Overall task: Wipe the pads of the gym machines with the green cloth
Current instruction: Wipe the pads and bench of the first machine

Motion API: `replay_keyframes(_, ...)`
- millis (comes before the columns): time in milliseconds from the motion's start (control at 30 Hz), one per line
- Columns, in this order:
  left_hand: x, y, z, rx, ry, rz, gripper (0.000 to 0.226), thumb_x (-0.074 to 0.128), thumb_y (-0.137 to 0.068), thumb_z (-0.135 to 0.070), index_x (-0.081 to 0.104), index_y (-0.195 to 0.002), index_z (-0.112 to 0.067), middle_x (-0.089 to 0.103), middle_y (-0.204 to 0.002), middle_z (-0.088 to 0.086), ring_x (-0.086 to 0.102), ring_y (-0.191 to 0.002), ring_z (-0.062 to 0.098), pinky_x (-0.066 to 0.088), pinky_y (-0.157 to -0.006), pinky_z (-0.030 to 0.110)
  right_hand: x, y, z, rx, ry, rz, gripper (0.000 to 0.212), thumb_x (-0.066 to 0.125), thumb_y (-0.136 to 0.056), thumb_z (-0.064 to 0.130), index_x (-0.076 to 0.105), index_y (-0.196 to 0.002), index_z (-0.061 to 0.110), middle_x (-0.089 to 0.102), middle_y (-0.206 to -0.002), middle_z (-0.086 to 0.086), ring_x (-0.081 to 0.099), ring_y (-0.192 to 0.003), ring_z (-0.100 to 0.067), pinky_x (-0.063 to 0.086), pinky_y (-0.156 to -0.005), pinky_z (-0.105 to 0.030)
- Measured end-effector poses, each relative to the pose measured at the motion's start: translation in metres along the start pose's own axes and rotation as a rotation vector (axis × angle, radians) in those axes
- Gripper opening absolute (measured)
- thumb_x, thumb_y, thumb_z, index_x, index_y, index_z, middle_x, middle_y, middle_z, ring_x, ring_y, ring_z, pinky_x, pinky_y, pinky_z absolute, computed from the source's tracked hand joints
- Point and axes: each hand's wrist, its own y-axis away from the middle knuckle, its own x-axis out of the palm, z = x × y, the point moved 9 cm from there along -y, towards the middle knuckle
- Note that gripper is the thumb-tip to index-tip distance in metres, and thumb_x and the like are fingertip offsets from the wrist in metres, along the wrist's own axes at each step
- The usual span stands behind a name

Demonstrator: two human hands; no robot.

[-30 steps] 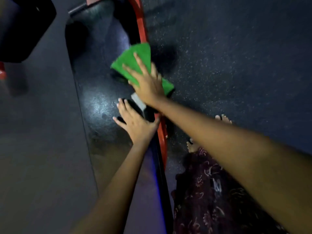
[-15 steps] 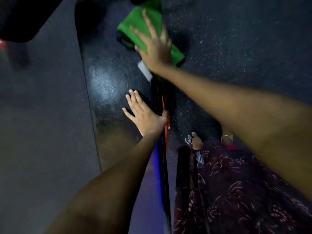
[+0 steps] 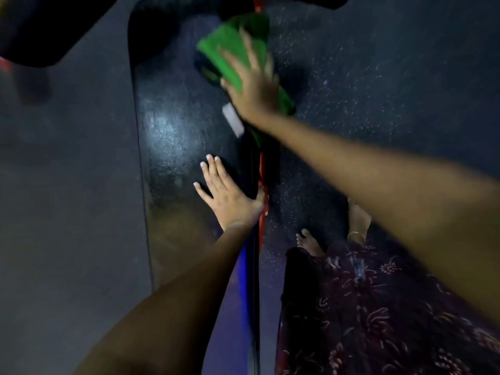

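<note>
the green cloth lies flat on the far end of the long black pad, close to its right edge, and my right hand is spread on top of it, fingers straight, palm pressing down. i keep the hand flat rather than bunched so that as much cloth as possible meets the pad surface. part of the cloth spills out past my wrist over the pad's edge, toward the red frame that runs alongside. the hand and cloth are blurred, so i judge i am mid-stroke.

my left hand rests open on the pad nearer to me, fingers spread, thumb at the right edge by the red frame. it holds nothing; i think it is there to brace me as i lean out over the bench. a small white label sits just beside my right wrist. my bare feet stand on the speckled floor to the right of the frame.
</note>
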Motion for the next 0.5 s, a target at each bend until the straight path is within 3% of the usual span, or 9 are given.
replay_keyframes(67,0.000,0.002,0.000,-0.004,-0.008,0.011,0.112,0.071,-0.062,-0.050,0.018,-0.147,0.002,0.021,-0.155,0.017,0.015,-0.144,0.032,0.009,-0.112,0.058,-0.010,-0.041,0.002,-0.021,-0.020,0.041,0.049,0.048,-0.094,0.036,0.042,-0.142,0.031,0.032,-0.153,0.001,0.041,-0.131,-0.028,0.036,-0.102,-0.031)
replay_keyframes(133,0.001,0.002,0.001,-0.005,0.002,0.020,0.113,0.071,-0.064,-0.050,0.016,-0.148,0.001,0.016,-0.157,0.015,0.010,-0.146,0.030,0.004,-0.114,0.056,-0.016,-0.055,0.003,-0.021,-0.056,0.073,0.044,0.045,-0.096,0.037,0.047,-0.137,0.021,0.049,-0.142,-0.001,0.050,-0.123,-0.024,0.037,-0.092,-0.025)
replay_keyframes(233,0.002,0.002,0.001,-0.004,0.015,0.020,0.112,0.070,-0.066,-0.051,0.015,-0.148,0.001,0.015,-0.157,0.014,0.009,-0.146,0.029,0.004,-0.114,0.056,-0.015,-0.014,0.007,0.014,0.045,0.033,0.052,0.048,-0.095,0.035,0.034,-0.145,0.036,0.024,-0.156,0.003,0.029,-0.137,-0.034,0.030,-0.108,-0.041)
replay_keyframes(300,0.001,0.001,0.002,-0.001,0.028,-0.001,0.109,0.070,-0.066,-0.050,0.019,-0.147,0.001,0.019,-0.156,0.015,0.013,-0.145,0.030,0.008,-0.113,0.058,0.002,0.037,0.006,-0.019,0.038,0.038,0.058,0.055,-0.092,0.029,0.032,-0.145,0.041,0.011,-0.160,0.003,0.014,-0.141,-0.040,0.027,-0.111,-0.051)
replay_keyframes(400,0.000,0.001,0.002,0.010,0.067,-0.032,0.106,0.067,-0.065,-0.049,0.022,-0.146,0.001,0.021,-0.155,0.015,0.015,-0.145,0.031,0.008,-0.112,0.059,0.012,0.085,-0.001,-0.135,0.007,0.036,0.059,0.058,-0.091,0.028,0.035,-0.144,0.039,0.012,-0.160,0.000,0.021,-0.137,-0.041,0.034,-0.106,-0.053)
replay_keyframes(500,-0.001,0.000,0.001,0.030,0.101,-0.033,0.103,0.065,-0.069,-0.049,0.019,-0.147,0.001,0.017,-0.156,0.014,0.011,-0.146,0.030,0.004,-0.113,0.058,0.010,0.072,-0.005,-0.057,0.029,0.052,0.057,0.055,-0.093,0.034,0.032,-0.144,0.044,0.007,-0.160,0.005,0.021,-0.137,-0.035,0.036,-0.106,-0.052)
